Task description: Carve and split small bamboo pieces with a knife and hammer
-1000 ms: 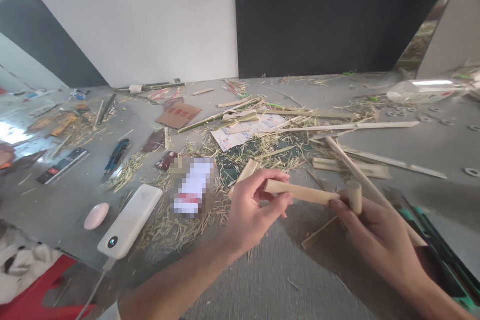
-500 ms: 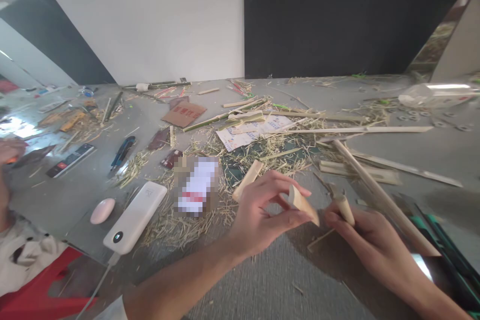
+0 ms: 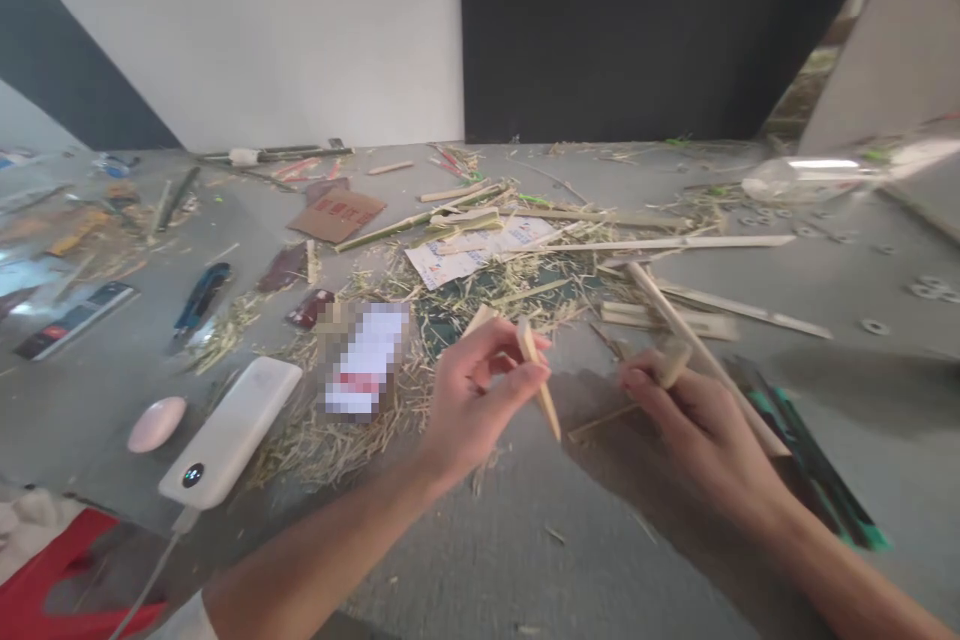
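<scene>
My left hand [image 3: 487,380] pinches a short, pale bamboo piece [image 3: 541,385] between thumb and fingers. The piece stands nearly edge-on to me, its narrower end pointing down. To the right, my right hand [image 3: 686,405] is closed around a stubby, pale wooden piece [image 3: 673,362] that looks like a handle; blur hides what lies at its other end. A gap separates the two hands, and both are above the grey table [image 3: 480,560]. Behind my left fingers, another flat bamboo piece [image 3: 480,318] partly shows.
Bamboo shavings [image 3: 322,440] surround a phone [image 3: 367,360] with a blurred-out screen. A white power bank [image 3: 231,432] with a cable and a pink oval object [image 3: 157,424] lie left. Bamboo strips [image 3: 667,242], a long rod [image 3: 697,350], green-black tools [image 3: 817,460] and metal washers [image 3: 874,327] lie right.
My left hand has turned the bamboo piece from showing its broad face to nearly edge-on. My right hand keeps its grip, its piece tilted differently. The camera view has shifted to the right.
</scene>
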A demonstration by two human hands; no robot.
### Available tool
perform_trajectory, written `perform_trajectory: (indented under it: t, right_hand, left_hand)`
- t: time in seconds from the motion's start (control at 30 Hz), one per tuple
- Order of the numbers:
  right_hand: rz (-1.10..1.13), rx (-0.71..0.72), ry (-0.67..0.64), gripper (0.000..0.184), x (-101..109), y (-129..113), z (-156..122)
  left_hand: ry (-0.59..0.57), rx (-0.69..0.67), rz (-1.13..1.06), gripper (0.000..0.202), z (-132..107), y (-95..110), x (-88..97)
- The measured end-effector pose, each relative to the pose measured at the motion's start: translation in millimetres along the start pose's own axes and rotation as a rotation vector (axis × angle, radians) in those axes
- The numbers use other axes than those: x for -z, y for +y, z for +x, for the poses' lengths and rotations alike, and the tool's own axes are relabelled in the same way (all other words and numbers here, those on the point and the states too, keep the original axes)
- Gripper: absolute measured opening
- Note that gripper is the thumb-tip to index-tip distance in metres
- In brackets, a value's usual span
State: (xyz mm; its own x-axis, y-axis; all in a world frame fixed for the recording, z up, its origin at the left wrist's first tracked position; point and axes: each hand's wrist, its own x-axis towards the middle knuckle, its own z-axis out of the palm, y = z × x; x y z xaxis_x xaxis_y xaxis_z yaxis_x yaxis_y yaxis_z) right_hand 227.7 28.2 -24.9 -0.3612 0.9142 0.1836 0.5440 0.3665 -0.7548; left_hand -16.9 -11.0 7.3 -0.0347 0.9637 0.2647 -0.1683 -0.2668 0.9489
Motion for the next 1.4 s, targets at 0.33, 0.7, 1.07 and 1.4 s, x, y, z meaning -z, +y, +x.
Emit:
perform_trajectory:
  t: [0.33,0.7,1.07,1.4]
  right_hand:
    - [-0.293,0.308,-0.373,0.006,20,-2,7]
    - [-0.463,0.165,-0.043,0.006,14,19,9]
    - [-0.274,0.116,0.116,0.040,15,5,7]
    - [-0.138,0.107,0.262,0.040,15,3,4]
  left_hand:
    - [0.042,0.022,0.021,0.016,2,-10,4.3]
    - [0.000,0.031,-0.025,0.015,3,-7,4.1]
    - [-0.008,0.072,-0.084,0.017,5,-3,3.0]
    - [0.169,0.254,-0.421,0.019,11,-6,3.7]
